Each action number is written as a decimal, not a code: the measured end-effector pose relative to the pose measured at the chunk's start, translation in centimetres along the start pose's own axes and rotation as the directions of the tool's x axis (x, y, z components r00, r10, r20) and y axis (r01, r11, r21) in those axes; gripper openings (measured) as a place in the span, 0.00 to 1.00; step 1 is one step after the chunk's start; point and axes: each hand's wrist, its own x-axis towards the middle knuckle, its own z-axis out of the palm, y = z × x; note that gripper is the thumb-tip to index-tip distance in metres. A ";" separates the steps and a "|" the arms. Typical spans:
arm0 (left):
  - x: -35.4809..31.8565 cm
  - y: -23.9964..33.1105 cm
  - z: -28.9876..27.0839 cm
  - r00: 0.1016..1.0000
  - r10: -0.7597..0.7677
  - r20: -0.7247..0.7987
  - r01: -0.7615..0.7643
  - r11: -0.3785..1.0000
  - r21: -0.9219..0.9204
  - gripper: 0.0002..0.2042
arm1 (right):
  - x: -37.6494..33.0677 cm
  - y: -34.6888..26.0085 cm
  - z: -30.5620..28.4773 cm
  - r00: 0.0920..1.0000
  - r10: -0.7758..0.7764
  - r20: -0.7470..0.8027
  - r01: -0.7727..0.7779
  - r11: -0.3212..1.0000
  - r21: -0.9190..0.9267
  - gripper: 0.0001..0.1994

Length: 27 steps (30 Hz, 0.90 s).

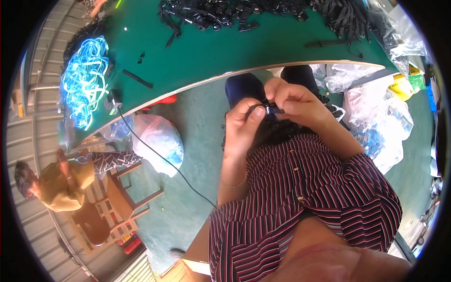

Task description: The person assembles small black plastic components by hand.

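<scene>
Two big things fill the view: the green counter (197,56), with a heap of black straps and clips (225,14) at its far edge and a bundle of blue cord (84,80) to the left, and below its rim the person's lap. Held there above the knees, the left hand (242,127) and right hand (293,101) both pinch a small black clip (268,109) between thumb and fingertips. It seems light, stiff plastic, best gripped by its flat sides, though blur hides its exact shape.
</scene>
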 end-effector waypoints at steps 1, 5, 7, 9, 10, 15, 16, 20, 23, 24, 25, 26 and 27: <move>0.1 -0.1 -0.3 0.999 -0.020 0.033 0.023 0.995 -0.095 0.05 | -0.1 0.3 0.0 1.000 0.000 0.003 0.000 1.000 -0.003 0.04; -0.1 -0.2 -0.7 0.995 -0.062 0.076 0.071 0.989 -0.132 0.04 | -0.3 0.7 0.1 0.995 0.040 0.090 -0.063 0.962 0.266 0.07; 0.1 -0.1 -0.4 0.997 0.070 0.043 -0.079 0.970 0.230 0.04 | -0.1 0.5 -0.2 0.996 0.083 -0.036 -0.082 0.996 0.033 0.08; 0.2 0.5 -0.1 0.994 0.100 0.042 -0.108 0.962 0.249 0.04 | 0.1 0.4 -0.4 0.996 0.039 -0.078 -0.045 0.996 -0.077 0.07; 0.3 0.7 0.0 0.991 0.129 0.043 -0.135 0.954 0.268 0.05 | 0.2 0.4 -0.4 0.993 -0.010 -0.116 -0.012 0.982 -0.187 0.07; 0.4 0.5 0.0 0.989 -0.112 0.098 0.129 0.973 -0.190 0.06 | 0.0 0.1 0.1 0.992 -0.106 -0.075 0.029 0.746 -0.666 0.08; 0.4 0.6 0.0 0.984 -0.130 0.123 0.161 0.941 -0.297 0.05 | 0.2 -0.3 0.3 0.992 -0.116 -0.058 0.045 0.724 -0.689 0.08; 0.5 0.6 0.6 0.983 -0.153 0.101 0.178 0.931 -0.318 0.04 | 0.2 -0.6 0.0 0.975 -0.211 0.063 0.173 0.557 -0.813 0.07; 0.9 0.3 0.7 0.959 -0.185 0.216 0.267 0.849 -0.457 0.08 | -0.2 -0.5 0.0 0.973 -0.228 0.016 0.163 0.641 -0.750 0.06; 1.0 -0.2 0.5 0.955 -0.136 0.264 0.256 0.827 -0.500 0.09 | -0.3 -0.4 0.1 0.973 -0.230 0.011 0.160 0.642 -0.750 0.06; 1.0 -0.5 0.5 0.949 -0.086 0.305 0.247 0.804 -0.540 0.10 | -0.4 -0.2 0.3 0.976 -0.217 -0.035 0.139 0.733 -0.666 0.07; 1.0 -0.5 0.5 0.948 -0.089 0.306 0.250 0.804 -0.539 0.10 | -0.4 -0.1 0.3 0.977 -0.197 -0.078 0.117 0.810 -0.574 0.08; 1.0 -0.4 0.4 0.943 -0.093 0.321 0.261 0.803 -0.536 0.09 | -0.4 -0.3 0.3 0.977 -0.197 -0.081 0.116 0.811 -0.574 0.08</move>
